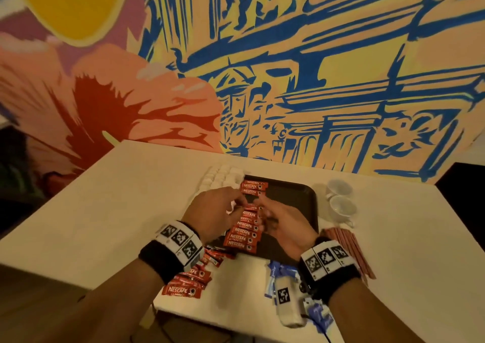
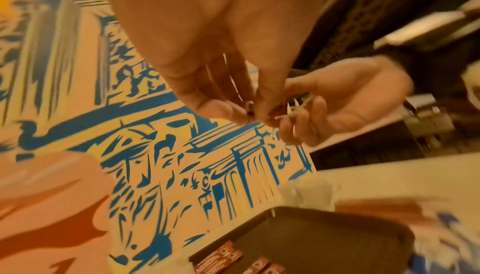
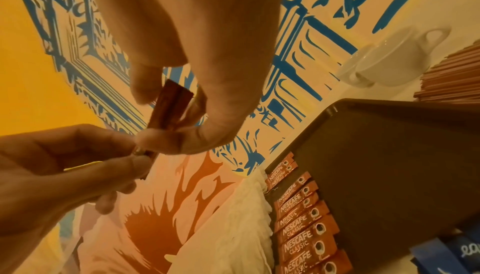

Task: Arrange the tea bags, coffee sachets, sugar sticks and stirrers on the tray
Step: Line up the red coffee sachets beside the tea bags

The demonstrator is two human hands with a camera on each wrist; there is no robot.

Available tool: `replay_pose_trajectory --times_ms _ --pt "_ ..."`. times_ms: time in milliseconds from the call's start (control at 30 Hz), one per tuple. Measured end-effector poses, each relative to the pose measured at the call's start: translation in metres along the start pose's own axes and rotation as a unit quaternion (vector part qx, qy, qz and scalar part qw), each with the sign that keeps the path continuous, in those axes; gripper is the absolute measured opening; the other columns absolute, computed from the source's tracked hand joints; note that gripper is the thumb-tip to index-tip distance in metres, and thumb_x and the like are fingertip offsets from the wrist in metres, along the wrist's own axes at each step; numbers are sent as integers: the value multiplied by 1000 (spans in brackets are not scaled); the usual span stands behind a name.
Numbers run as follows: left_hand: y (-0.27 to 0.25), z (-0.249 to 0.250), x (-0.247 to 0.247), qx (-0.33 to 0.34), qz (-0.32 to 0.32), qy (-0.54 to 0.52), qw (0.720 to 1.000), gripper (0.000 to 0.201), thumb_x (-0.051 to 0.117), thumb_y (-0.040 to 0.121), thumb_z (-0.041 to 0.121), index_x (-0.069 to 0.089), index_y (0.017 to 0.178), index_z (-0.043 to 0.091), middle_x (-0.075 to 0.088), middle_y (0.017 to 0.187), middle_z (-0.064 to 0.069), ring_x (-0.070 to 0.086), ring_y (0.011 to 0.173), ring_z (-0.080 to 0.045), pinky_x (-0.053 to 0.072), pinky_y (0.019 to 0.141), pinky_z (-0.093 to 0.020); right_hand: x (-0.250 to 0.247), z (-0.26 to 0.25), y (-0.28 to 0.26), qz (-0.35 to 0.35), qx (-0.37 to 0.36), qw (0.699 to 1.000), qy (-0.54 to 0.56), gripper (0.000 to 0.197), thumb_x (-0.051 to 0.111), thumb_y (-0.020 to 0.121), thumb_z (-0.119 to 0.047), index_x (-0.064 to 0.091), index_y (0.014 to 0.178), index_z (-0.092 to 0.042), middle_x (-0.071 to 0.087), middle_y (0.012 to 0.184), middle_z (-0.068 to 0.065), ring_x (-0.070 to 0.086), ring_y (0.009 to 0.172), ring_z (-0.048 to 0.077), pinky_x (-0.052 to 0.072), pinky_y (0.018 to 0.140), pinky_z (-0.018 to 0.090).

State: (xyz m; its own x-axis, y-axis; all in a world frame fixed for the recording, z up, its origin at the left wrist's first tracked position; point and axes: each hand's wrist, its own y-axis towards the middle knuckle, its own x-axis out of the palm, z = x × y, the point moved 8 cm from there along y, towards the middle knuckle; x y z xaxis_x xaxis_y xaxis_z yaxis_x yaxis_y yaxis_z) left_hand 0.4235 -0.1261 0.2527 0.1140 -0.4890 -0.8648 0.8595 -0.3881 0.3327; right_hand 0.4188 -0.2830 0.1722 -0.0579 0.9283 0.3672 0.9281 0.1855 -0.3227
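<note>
A dark brown tray [image 1: 294, 198] lies on the white table. Several red coffee sachets [image 1: 245, 231] lie in a column along its left side, also seen in the right wrist view [image 3: 303, 218]. Above that column my left hand [image 1: 240, 199] and right hand [image 1: 259, 204] meet. Each pinches one end of a single red coffee sachet [image 3: 171, 107]: the right hand [image 3: 166, 120] from above, the left hand [image 3: 140, 155] from the lower left. The left wrist view shows both sets of fingertips [image 2: 233, 111] together above the tray [image 2: 324, 245].
Loose red sachets [image 1: 189, 282] lie near the table's front left. Blue sugar sticks [image 1: 278, 274] sit by the front edge, reddish stirrers [image 1: 349, 248] right of the tray. White tea bags [image 1: 223, 177] lie behind its left corner, two white cups [image 1: 341, 198] at its right.
</note>
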Motion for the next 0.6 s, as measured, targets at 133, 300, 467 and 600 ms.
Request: replay_pose_trajectory --times_ms 133,300,467,600 --pt "-7 -2 -2 26 48 -51 997 12 78 84 26 68 91 30 65 97 19 56 77 3 50 70 -18 -3 -6 -3 -10 -19 1000 -22 27 74 88 -3 73 115 -5 74 97 16 68 81 21 57 77 31" --pt "-6 -34 20 -173 -9 -396 902 16 81 82 14 75 96 18 75 88 1 71 82 -15 56 76 -23 -11 -21 -2 14 -60 990 -130 31 81 80 -5 73 109 -8 78 99 12 74 88 24 61 83 35" --pt "-2 -54 29 -219 -8 -417 882 19 80 80 4 76 97 11 70 72 -3 70 72 -22 58 74 -32 -18 -25 15 43 -87 952 -291 15 83 83 -17 77 96 -18 78 93 0 74 91 14 59 76 26" --pt "-5 -63 39 -242 -19 -392 887 14 80 81 7 77 92 14 73 74 -7 71 69 -20 61 74 -34 3 -34 19 26 -133 842 -523 19 80 87 -28 75 105 -28 65 97 -20 61 90 -4 48 81 14"
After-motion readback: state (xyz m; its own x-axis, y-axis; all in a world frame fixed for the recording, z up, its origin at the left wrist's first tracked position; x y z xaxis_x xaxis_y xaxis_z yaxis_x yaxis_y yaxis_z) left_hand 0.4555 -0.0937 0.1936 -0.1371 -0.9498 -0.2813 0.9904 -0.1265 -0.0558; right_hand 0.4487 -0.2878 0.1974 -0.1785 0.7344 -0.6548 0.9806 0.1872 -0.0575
